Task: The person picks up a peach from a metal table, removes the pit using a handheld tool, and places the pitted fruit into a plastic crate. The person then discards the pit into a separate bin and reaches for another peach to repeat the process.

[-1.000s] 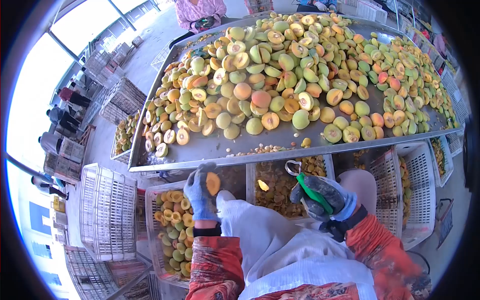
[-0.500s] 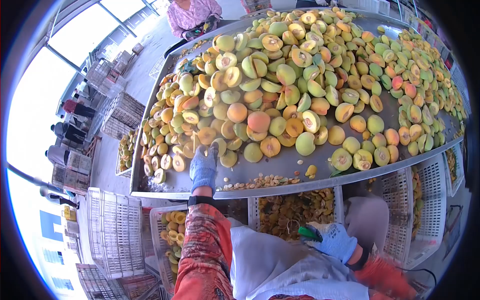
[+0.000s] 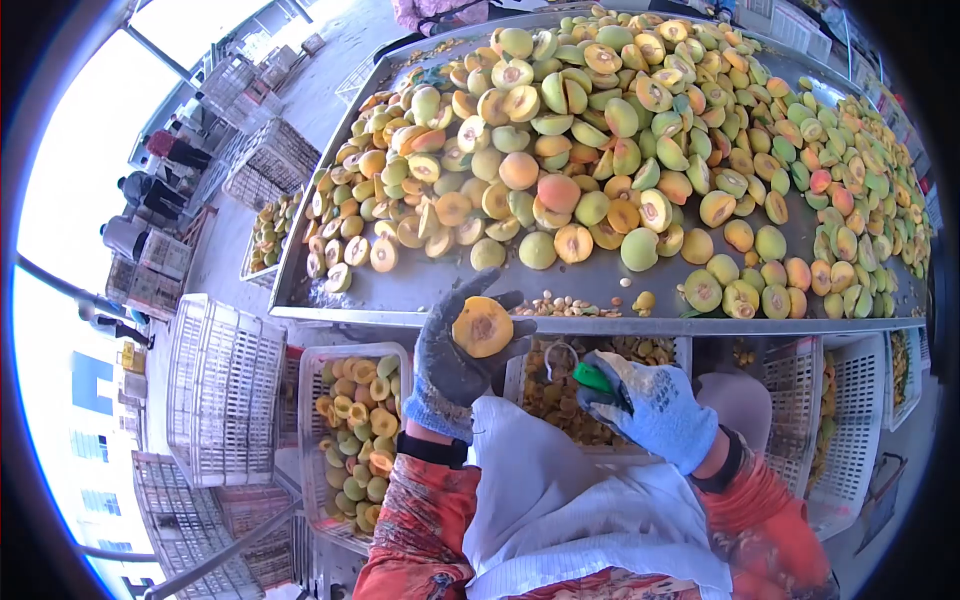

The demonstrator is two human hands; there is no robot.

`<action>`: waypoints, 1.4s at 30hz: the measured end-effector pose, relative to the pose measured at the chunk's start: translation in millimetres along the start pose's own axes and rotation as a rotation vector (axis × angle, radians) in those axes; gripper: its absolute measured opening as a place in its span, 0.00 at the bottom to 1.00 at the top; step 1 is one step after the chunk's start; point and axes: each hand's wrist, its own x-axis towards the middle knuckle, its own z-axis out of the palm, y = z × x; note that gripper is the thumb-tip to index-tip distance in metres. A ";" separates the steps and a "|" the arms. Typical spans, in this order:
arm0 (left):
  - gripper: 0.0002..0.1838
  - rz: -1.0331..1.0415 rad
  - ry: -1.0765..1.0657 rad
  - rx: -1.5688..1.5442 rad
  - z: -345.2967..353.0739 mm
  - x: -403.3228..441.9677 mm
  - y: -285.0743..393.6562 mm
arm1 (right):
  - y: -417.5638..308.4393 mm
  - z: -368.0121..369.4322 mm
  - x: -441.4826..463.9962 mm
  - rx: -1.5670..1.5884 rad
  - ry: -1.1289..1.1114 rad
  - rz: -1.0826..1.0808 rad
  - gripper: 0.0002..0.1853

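My left hand (image 3: pixel 445 372), in a blue and dark grey glove, is raised just in front of the table edge. On its palm rests a yellow-orange peach half (image 3: pixel 482 327), cut side up with the stone area showing, and the fingers curl around it. To its right, my blue-gloved right hand (image 3: pixel 650 405) is closed around a green-handled pitting tool (image 3: pixel 594 377). A thin curved metal end sticks out from that tool toward the left. Many cut peach halves (image 3: pixel 560 190) are heaped on the metal table (image 3: pixel 390 296) beyond both hands.
Below the left forearm stands a white crate (image 3: pixel 312 440) of peach halves. A second crate (image 3: pixel 684 362) holding brownish scraps sits under the table edge. Loose stones (image 3: pixel 568 307) lie near that edge. Stacked crates (image 3: pixel 225 390) stand at left; another person (image 3: pixel 445 12) is across the table.
My left hand has drawn back from the heap toward me and turned palm up with a peach half in it. My right hand has risen slightly with the green-handled tool.
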 end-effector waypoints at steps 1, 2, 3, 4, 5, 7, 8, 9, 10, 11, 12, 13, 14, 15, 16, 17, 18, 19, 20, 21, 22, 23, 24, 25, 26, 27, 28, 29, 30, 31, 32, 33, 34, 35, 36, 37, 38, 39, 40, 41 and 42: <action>0.26 0.031 0.061 0.008 2.9 -9.8 -8.4 | -11.0 2.7 5.9 -0.061 0.001 -0.030 0.24; 0.26 0.037 0.065 -0.005 5.7 -18.6 -14.5 | -21.3 5.7 8.1 -0.120 0.003 -0.061 0.24; 0.27 0.041 0.072 0.085 9.1 -25.0 -18.0 | -31.3 8.1 8.9 -0.128 -0.005 -0.068 0.24; 0.29 0.046 0.077 0.179 13.8 -29.9 -20.1 | -40.4 10.3 9.7 -0.115 0.024 -0.083 0.24; 0.28 0.066 0.093 0.129 21.6 -35.7 -21.8 | -46.4 12.0 8.1 -0.099 0.053 -0.096 0.23; 0.28 0.272 0.076 0.522 -8.6 -32.3 -38.0 | -50.0 17.0 2.5 -0.095 0.092 -0.122 0.23; 0.28 0.472 0.057 0.916 -18.0 -30.6 -44.8 | -51.5 17.8 0.1 -0.091 0.132 -0.142 0.23; 0.27 0.420 0.186 0.696 8.6 -40.1 -41.8 | -53.8 16.8 -2.3 -0.095 0.133 -0.146 0.23; 0.27 0.422 0.188 0.694 22.3 -49.1 -35.4 | -56.0 15.9 -5.2 -0.078 0.121 -0.140 0.22; 0.25 0.359 0.191 0.646 32.5 -56.2 -29.5 | -57.6 14.6 -7.7 -0.062 0.110 -0.135 0.22; 0.24 0.298 0.193 0.599 38.7 -61.2 -26.1 | -59.9 12.4 -10.5 -0.063 0.110 -0.140 0.22; 0.24 0.305 0.194 0.602 42.5 -64.7 -25.8 | -62.9 10.2 -13.5 -0.043 0.083 -0.130 0.22; 0.22 0.362 0.202 0.687 46.2 -67.1 -27.8 | -64.6 8.5 -15.8 -0.024 0.054 -0.121 0.21; 0.21 0.418 0.214 0.773 49.4 -70.3 -28.9 | -63.1 12.2 -17.5 -0.022 0.052 -0.130 0.21; 0.21 0.421 0.223 0.775 53.7 -75.1 -29.2 | -59.1 19.3 -20.2 0.129 0.060 -0.128 0.19; 0.20 0.410 0.228 0.765 58.7 -79.4 -29.3 | -56.2 22.9 -22.9 0.279 0.067 -0.126 0.16; 0.20 0.401 0.231 0.756 61.1 -81.8 -28.7 | -56.5 19.9 -25.5 0.282 0.064 -0.134 0.16; 0.18 0.340 0.243 0.698 58.7 -82.0 -28.6 | -58.4 12.7 -28.5 0.748 -0.172 0.135 0.17; 0.18 0.361 0.253 0.703 61.1 -83.1 -30.4 | -61.7 4.2 -28.6 1.198 -0.425 0.405 0.17; 0.13 0.319 0.238 0.511 65.6 -84.3 -34.0 | -69.3 -6.0 -25.4 1.242 -0.488 0.488 0.17; 0.11 0.306 0.226 0.328 68.8 -85.1 -32.7 | -57.0 7.9 -25.7 1.160 -0.430 0.477 0.16; 0.10 0.335 0.259 0.473 73.6 -85.1 -29.5 | -58.1 3.3 -21.6 1.157 -0.496 0.558 0.15; 0.10 0.399 0.352 0.641 74.6 -82.2 -32.5 | -55.6 6.8 -19.8 1.209 -0.438 0.546 0.15; 0.10 0.400 0.323 0.568 54.5 -66.0 -46.6 | -56.0 2.8 -17.5 1.195 -0.458 0.555 0.14; 0.11 0.314 0.295 0.529 44.1 -59.9 -51.6 | -45.5 12.3 -15.7 1.209 -0.412 0.512 0.15; 0.12 0.340 0.394 0.599 40.1 -48.1 -59.5 | -34.1 19.9 -17.8 1.216 -0.349 0.491 0.16; 0.11 0.254 0.388 0.532 38.4 -44.2 -58.9 | -23.6 30.0 -19.1 1.205 -0.381 0.469 0.16; 0.12 0.298 0.389 0.467 35.3 -38.0 -66.6 | -11.9 42.5 -22.0 0.734 -0.124 0.205 0.17; 0.12 0.338 0.385 0.403 36.3 -34.5 -69.6 | -16.6 44.0 -19.5 0.259 0.130 -0.055 0.18; 0.12 0.344 0.392 0.399 35.2 -31.7 -71.7 | -24.5 43.3 -27.0 0.144 0.094 0.041 0.20; 0.13 0.337 0.407 0.599 33.5 -30.0 -74.6 | -32.7 42.0 -28.0 0.147 0.087 0.038 0.20; 0.14 0.324 0.420 0.799 34.5 -31.5 -75.4 | -38.5 41.6 -28.9 0.140 0.052 0.104 0.21; 0.14 0.322 0.429 0.797 41.0 -36.9 -69.5 | -40.3 41.9 -29.5 0.130 0.014 0.168 0.21; 0.15 0.209 0.427 0.821 47.1 -42.1 -62.5 | -35.8 42.0 -30.4 0.131 0.007 0.169 0.21; 0.16 0.091 0.418 0.846 51.2 -45.9 -56.6 | -27.2 41.2 -31.6 0.247 -0.042 0.126 0.21; 0.16 0.088 0.415 0.847 50.9 -45.4 -53.4 | -19.8 40.0 -32.2 0.363 -0.085 0.080 0.21; 0.16 0.112 0.350 0.992 49.6 -44.9 -51.2 | -15.6 38.9 -33.9 0.363 -0.085 0.083 0.21; 0.16 0.141 0.284 1.137 47.5 -44.2 -49.6 | -12.6 38.2 -34.7 0.334 -0.109 0.050 0.21; 0.16 0.140 0.287 1.138 44.6 -44.1 -49.8 | -10.5 37.8 -36.1 0.306 -0.136 0.016 0.22; 0.16 0.109 0.251 1.204 41.8 -43.4 -50.6 | -7.6 36.9 -37.9 0.305 -0.137 0.015 0.22; 0.16 0.083 0.212 1.272 40.3 -41.5 -50.3 | -4.8 35.5 -38.2 0.241 -0.158 -0.003 0.22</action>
